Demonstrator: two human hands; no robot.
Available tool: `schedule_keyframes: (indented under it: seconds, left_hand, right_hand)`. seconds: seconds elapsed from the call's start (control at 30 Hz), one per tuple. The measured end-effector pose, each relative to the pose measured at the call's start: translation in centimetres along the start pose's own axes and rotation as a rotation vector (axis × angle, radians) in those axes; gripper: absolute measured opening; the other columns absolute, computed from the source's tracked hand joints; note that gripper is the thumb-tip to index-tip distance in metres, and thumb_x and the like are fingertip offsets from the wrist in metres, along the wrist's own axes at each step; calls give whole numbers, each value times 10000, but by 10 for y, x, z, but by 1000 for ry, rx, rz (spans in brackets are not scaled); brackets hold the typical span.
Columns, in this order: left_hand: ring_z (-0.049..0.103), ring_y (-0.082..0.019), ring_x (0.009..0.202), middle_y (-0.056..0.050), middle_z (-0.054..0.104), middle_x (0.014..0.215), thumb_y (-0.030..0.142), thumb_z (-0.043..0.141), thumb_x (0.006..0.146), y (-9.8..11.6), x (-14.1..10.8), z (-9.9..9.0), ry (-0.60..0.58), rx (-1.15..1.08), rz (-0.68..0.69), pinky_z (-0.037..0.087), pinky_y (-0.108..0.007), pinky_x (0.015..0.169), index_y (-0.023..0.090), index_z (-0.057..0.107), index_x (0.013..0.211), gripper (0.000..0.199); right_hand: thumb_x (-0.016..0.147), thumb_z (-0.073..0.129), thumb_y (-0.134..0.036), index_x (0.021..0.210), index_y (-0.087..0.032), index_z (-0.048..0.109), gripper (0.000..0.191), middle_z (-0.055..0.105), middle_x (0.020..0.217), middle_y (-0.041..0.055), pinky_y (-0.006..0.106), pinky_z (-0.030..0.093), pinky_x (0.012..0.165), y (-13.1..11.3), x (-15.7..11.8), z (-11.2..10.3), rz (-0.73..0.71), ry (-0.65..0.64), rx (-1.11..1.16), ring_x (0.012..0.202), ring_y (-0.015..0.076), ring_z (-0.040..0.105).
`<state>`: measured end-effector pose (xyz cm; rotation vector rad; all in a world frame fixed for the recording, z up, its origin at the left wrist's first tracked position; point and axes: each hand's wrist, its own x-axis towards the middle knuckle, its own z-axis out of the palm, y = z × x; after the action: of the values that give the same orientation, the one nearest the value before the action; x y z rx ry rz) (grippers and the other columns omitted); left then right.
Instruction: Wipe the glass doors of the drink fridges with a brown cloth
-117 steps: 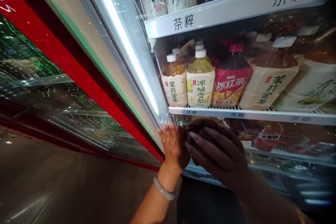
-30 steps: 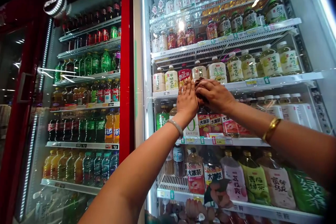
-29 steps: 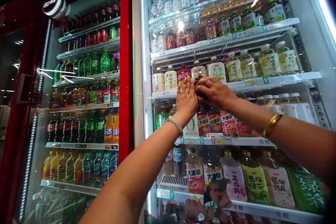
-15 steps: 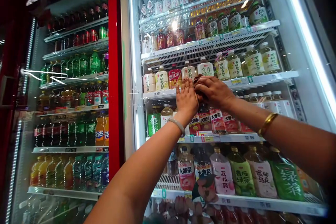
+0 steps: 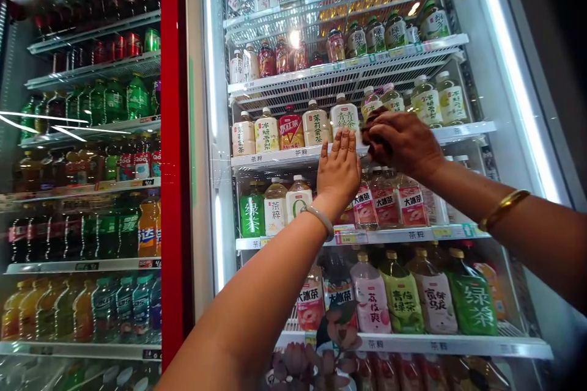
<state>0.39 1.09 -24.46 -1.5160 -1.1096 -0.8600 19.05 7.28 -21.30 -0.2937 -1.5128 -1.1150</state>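
My left hand (image 5: 340, 165) lies flat with fingers stretched upward against the glass door (image 5: 295, 38) of a lit drinks cooler. A grey bangle (image 5: 320, 222) circles that wrist. To its right, my right hand (image 5: 406, 143) is closed around a crumpled dark brown cloth (image 5: 376, 140) and presses it to the glass. A gold bangle (image 5: 503, 208) sits on the right wrist. Behind the glass, white-labelled tea bottles (image 5: 345, 117) stand on the shelf at hand height, some partly covered by my hands.
A red frame post (image 5: 172, 165) divides this cooler from a second one at left, which holds green soda bottles (image 5: 114, 101) and other drinks. Large bottles (image 5: 471, 293) fill the lower shelf. Flower decoration (image 5: 337, 330) shows on the glass near the bottom.
The right hand with the cloth has moved right across the glass, away from the left hand. The left hand stays flat, shifted slightly right over the bottles. The view has turned a little.
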Motion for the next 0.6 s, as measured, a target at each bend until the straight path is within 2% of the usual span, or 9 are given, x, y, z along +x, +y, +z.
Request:
schedule_keyframes:
  seconds: [0.07,0.13,0.2,0.27,0.33,0.37,0.43,0.5,0.6]
  left_hand:
    - [91,-214,1659,-81,191,1774,256,236,1052,1,0,1,-4,-11,-2,34,-465,1380,92,211,1677,646]
    - [87,-225,1659,-97,160,1779,251,231,1051,1,0,1,-2,-9,1,28,-468,1379,68,209,1673,649]
    - [96,-239,1659,-110,161,1777,261,227,1057,1,0,2,6,-2,13,26,-479,1378,54,215,1669,646]
    - [104,-245,1659,-118,173,1773,272,223,1062,1,-1,2,17,0,24,34,-489,1377,52,217,1668,645]
    - [107,-237,1659,-110,184,1771,277,225,1065,0,-1,4,28,-7,21,43,-485,1377,72,210,1674,643]
    - [108,-229,1659,-102,190,1771,275,230,1065,0,-1,4,33,-13,18,45,-480,1378,89,204,1678,641]
    - [109,-218,1659,-91,200,1770,270,247,1065,0,-1,6,48,-28,15,44,-471,1378,114,190,1685,642]
    - [109,-220,1659,-90,199,1771,261,262,1062,0,-1,7,62,-46,14,41,-475,1379,122,180,1688,646]
    - [113,-222,1659,-90,204,1770,253,259,1062,1,-1,7,73,-70,6,38,-485,1379,124,192,1686,641]
  right_hand:
    - [932,571,-321,1143,-235,689,257,689,1272,143,528,496,1034,5,-10,-2,129,90,-51,1200,328,595]
    - [914,580,-292,1142,-212,686,265,677,1265,180,565,492,1021,-6,-20,-2,228,158,-77,1207,360,587]
    - [902,597,-279,1155,-227,676,270,670,1297,155,556,483,1068,-23,-23,-2,195,120,-40,1276,352,569]
    - [910,610,-301,1162,-253,672,264,670,1333,106,515,470,1124,-30,-18,-2,52,10,27,1345,318,545]
    - [927,599,-321,1174,-273,668,260,671,1354,73,496,464,1142,-20,-12,-4,-58,-79,59,1363,292,543]
    - [927,597,-324,1170,-283,668,256,676,1346,61,494,470,1134,-9,-11,-6,-57,-81,52,1344,286,558]
    - [914,599,-317,1156,-283,672,254,686,1313,74,515,483,1099,13,-16,-12,37,-12,-1,1286,303,589]
    - [903,605,-307,1149,-253,677,262,680,1291,137,555,492,1055,25,-29,-17,170,96,-74,1239,348,596]
    - [899,603,-275,1157,-228,671,271,667,1278,181,587,496,1039,10,-42,-18,230,154,-127,1235,380,585]
